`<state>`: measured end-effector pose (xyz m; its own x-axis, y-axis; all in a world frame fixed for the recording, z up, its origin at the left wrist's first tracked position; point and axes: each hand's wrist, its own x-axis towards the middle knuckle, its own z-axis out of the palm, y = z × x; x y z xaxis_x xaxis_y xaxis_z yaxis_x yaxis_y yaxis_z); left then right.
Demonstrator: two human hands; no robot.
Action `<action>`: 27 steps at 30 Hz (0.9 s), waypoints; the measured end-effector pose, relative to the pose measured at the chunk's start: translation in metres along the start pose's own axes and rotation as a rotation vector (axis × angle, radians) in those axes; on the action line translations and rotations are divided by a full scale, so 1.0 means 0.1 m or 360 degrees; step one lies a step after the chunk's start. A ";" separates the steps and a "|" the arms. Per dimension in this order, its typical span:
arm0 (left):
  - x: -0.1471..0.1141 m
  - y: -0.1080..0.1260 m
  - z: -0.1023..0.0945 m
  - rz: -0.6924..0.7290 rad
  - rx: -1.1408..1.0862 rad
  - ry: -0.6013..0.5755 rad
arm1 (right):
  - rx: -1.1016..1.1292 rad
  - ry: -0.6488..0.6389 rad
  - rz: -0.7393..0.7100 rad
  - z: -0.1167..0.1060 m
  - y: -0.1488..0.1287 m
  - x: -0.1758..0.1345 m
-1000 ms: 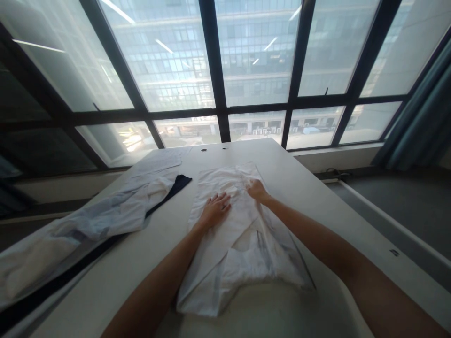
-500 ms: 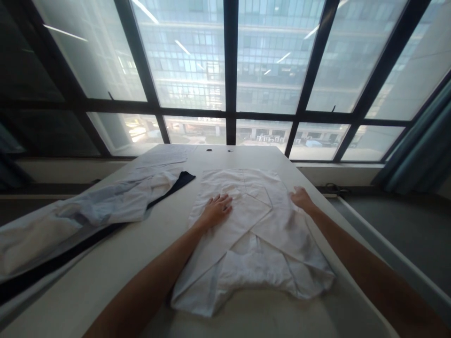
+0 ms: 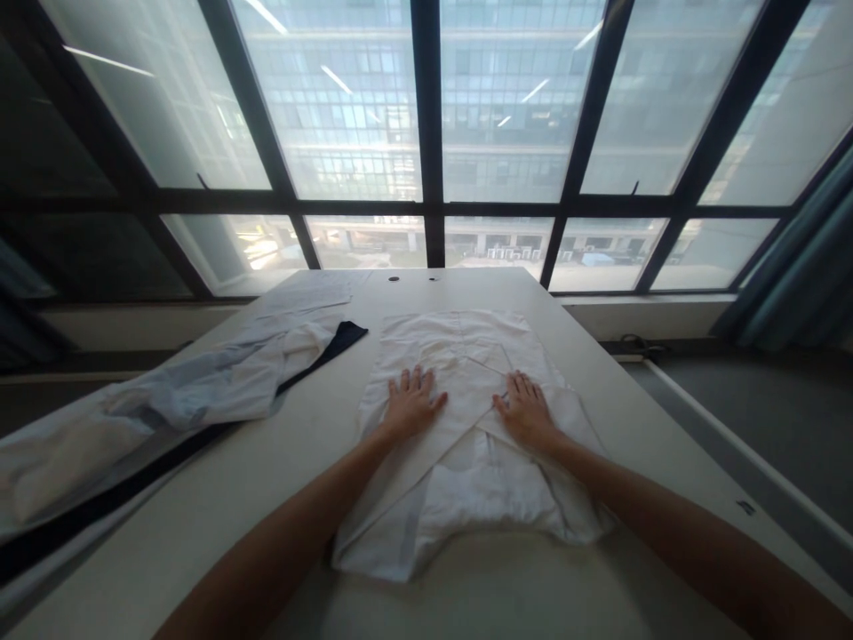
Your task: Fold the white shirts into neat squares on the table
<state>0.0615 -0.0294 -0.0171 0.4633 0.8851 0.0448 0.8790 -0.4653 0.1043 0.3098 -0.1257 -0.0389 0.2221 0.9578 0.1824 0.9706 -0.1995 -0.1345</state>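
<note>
A white garment point(image 3: 459, 382), folded with its side parts crossing over the middle, lies on the white table point(image 3: 293, 498). Flat on its left part rests my left hand point(image 3: 411, 404), fingers spread. My right hand point(image 3: 525, 411) also lies open on the cloth, over the right-hand fold near where the diagonal edges meet. Neither hand grips the fabric. The lower edge of the garment spreads toward me between my forearms, with creases in it.
More white clothing point(image 3: 179, 382) is heaped along the table's left side, beside a dark strip of cloth point(image 3: 333, 348). Thin white sheets point(image 3: 310, 292) lie at the far left. Tall windows point(image 3: 499, 107) stand behind the table, and a blue-grey curtain point(image 3: 786, 276) hangs at right.
My right hand has come in from the garment's right edge, opened, and now lies flat on the cloth. My left hand stays on the garment, with its fingers more spread.
</note>
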 end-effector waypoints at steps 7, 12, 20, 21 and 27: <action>0.64 -0.10 -0.03 0.0083 -0.0008 0.0027 | 0.0019 -0.0097 -0.0013 0.02 0.13 0.65; 1.00 -0.12 -0.01 0.0116 -0.0034 0.0060 | 0.0014 -0.0077 0.0056 0.02 0.14 0.90; 0.94 0.03 -0.13 0.0257 0.0030 0.0473 | 0.0081 0.0006 0.0032 0.04 0.14 1.09; 0.90 0.09 -0.15 0.0282 0.0047 0.0482 | 0.0089 0.0021 0.0030 0.04 0.13 1.10; 0.67 0.53 -0.10 0.0221 -0.0036 0.0200 | 0.0140 0.0121 0.0016 0.01 0.12 1.08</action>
<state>0.1375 0.0054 0.0017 0.5608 0.8072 0.1841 0.8042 -0.5839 0.1105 0.3453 -0.0240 -0.0221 0.2417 0.9366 0.2536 0.9572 -0.1872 -0.2209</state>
